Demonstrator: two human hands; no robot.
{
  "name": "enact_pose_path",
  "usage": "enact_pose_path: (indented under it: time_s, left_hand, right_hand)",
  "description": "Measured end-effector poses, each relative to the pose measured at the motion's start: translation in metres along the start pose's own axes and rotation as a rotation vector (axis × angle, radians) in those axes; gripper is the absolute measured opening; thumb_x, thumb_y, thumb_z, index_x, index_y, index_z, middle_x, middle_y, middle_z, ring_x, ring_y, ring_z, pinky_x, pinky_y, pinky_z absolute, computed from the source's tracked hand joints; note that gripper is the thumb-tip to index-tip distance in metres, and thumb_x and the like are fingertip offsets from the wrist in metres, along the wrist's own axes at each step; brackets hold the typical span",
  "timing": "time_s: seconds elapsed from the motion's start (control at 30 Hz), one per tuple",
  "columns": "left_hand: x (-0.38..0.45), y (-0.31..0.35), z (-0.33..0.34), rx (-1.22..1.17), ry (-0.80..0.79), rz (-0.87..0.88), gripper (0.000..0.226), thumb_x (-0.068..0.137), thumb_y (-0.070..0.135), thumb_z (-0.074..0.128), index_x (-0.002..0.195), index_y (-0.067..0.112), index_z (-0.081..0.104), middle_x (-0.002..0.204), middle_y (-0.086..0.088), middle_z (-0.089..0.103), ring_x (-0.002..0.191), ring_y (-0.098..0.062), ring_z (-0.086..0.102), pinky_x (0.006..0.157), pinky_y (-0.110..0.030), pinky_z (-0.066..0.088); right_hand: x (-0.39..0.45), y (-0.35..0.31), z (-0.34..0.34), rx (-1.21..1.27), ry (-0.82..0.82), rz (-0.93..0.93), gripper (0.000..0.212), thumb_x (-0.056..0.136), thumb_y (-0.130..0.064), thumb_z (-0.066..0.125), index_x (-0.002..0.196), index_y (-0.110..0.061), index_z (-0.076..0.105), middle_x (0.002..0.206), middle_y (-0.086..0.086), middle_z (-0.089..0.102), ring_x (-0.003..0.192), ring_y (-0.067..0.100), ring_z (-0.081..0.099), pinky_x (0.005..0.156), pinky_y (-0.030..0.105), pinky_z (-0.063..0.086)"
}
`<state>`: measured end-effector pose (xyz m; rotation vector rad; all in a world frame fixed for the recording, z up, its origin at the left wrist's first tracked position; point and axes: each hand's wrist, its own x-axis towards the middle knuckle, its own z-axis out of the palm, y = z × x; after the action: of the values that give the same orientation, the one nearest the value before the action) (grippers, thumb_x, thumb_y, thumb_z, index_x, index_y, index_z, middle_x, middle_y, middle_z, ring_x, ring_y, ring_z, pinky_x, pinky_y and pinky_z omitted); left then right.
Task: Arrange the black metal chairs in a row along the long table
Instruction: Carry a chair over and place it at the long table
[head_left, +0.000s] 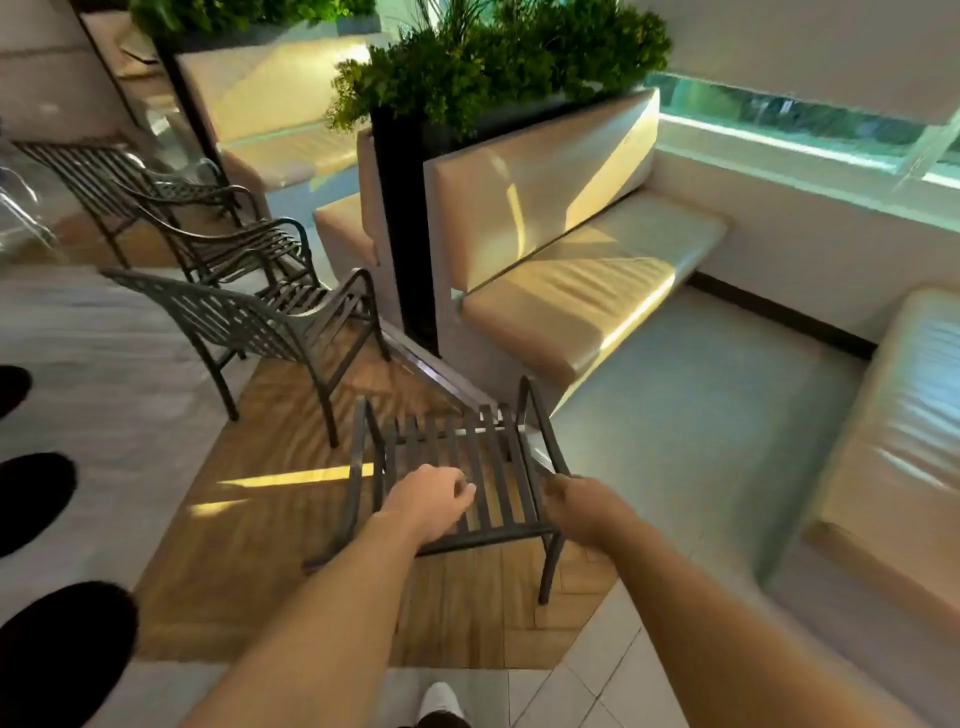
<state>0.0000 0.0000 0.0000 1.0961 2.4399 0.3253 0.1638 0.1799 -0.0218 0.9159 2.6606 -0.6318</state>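
Observation:
A black metal chair (467, 467) with a slatted seat and back stands straight in front of me on the wood-pattern floor. My left hand (431, 501) is curled over its back slats near the top rail. My right hand (579, 512) grips the back's right corner by the armrest. The chair's front meets the edge of a long grey table top (701, 415). To the left, three more black metal chairs stand one behind another: the nearest chair (260, 322), the middle chair (244, 244) and the far chair (119, 176).
Beige cushioned benches (571, 291) flank the table, with another bench (893, 441) at the right. A tall black planter (400, 218) with green plants stands behind the nearest chair. Dark round shapes (57, 644) line the left edge. My white shoe (441, 701) shows below.

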Motion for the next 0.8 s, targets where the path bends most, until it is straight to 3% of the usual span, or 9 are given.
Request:
enact_pose_path:
  time_s: [0.17, 0.27, 0.37, 0.5, 0.6, 0.7, 0.8]
  left_hand:
    - [-0.003, -0.038, 0.027, -0.09, -0.136, -0.087, 0.03, 0.105, 0.046, 0.05, 0.123, 0.027, 0.064, 0.109, 0.007, 0.068, 0.096, -0.007, 0.063, 0.09, -0.032, 0.056]
    - [0.0, -0.055, 0.034, -0.118, -0.2, -0.107, 0.043, 0.103, 0.046, 0.054, 0.142, 0.026, 0.055, 0.136, 0.003, 0.06, 0.12, -0.014, 0.059, 0.101, -0.033, 0.05]
    - [0.007, -0.072, 0.045, -0.166, -0.284, -0.127, 0.057, 0.1, 0.047, 0.06, 0.151, 0.026, 0.047, 0.148, 0.003, 0.052, 0.133, -0.017, 0.051, 0.11, -0.038, 0.045]
    - [0.018, -0.086, 0.063, -0.134, -0.368, -0.137, 0.06, 0.096, 0.047, 0.066, 0.149, 0.024, 0.049, 0.142, 0.003, 0.055, 0.127, -0.017, 0.054, 0.108, -0.036, 0.045]
    - [0.025, -0.092, 0.079, 0.02, -0.385, -0.118, 0.056, 0.097, 0.038, 0.066, 0.149, 0.025, 0.048, 0.139, 0.001, 0.056, 0.126, -0.02, 0.053, 0.11, -0.038, 0.043]
    - [0.032, -0.093, 0.092, 0.146, -0.354, -0.169, 0.052, 0.099, 0.027, 0.064, 0.149, 0.027, 0.047, 0.141, -0.001, 0.055, 0.131, -0.024, 0.051, 0.113, -0.041, 0.04]
    - [0.036, -0.09, 0.099, 0.162, -0.342, -0.28, 0.036, 0.1, 0.016, 0.06, 0.134, 0.027, 0.06, 0.127, -0.002, 0.065, 0.117, -0.024, 0.062, 0.102, -0.039, 0.049]
  right_hand:
    - [0.017, -0.008, 0.042, -0.013, -0.13, 0.026, 0.048, 0.098, -0.045, 0.057, 0.142, -0.03, 0.048, 0.14, 0.002, 0.051, 0.128, 0.025, 0.051, 0.103, 0.042, 0.049]
    - [0.028, -0.007, 0.061, 0.002, -0.162, 0.042, 0.047, 0.097, -0.038, 0.06, 0.141, -0.035, 0.047, 0.144, -0.004, 0.046, 0.131, 0.02, 0.046, 0.107, 0.042, 0.046]
    - [0.037, -0.004, 0.078, -0.022, -0.176, 0.072, 0.052, 0.095, -0.034, 0.062, 0.144, -0.036, 0.045, 0.146, -0.004, 0.047, 0.135, 0.023, 0.043, 0.111, 0.043, 0.042]
    - [0.052, 0.002, 0.099, -0.174, -0.189, 0.046, 0.058, 0.096, -0.039, 0.06, 0.15, -0.031, 0.042, 0.151, 0.0, 0.047, 0.145, 0.028, 0.035, 0.124, 0.048, 0.022]
    - [0.061, 0.005, 0.106, -0.24, -0.207, -0.001, 0.055, 0.097, -0.038, 0.06, 0.149, -0.032, 0.042, 0.152, 0.0, 0.047, 0.147, 0.027, 0.034, 0.126, 0.05, 0.014]
    - [0.071, 0.01, 0.105, -0.27, -0.236, -0.037, 0.048, 0.1, -0.033, 0.058, 0.146, -0.031, 0.046, 0.15, -0.001, 0.049, 0.144, 0.025, 0.04, 0.125, 0.047, 0.02]
    - [0.079, 0.014, 0.104, -0.287, -0.253, -0.1, 0.031, 0.102, -0.029, 0.053, 0.133, -0.03, 0.055, 0.135, -0.002, 0.059, 0.13, 0.022, 0.053, 0.117, 0.042, 0.036]
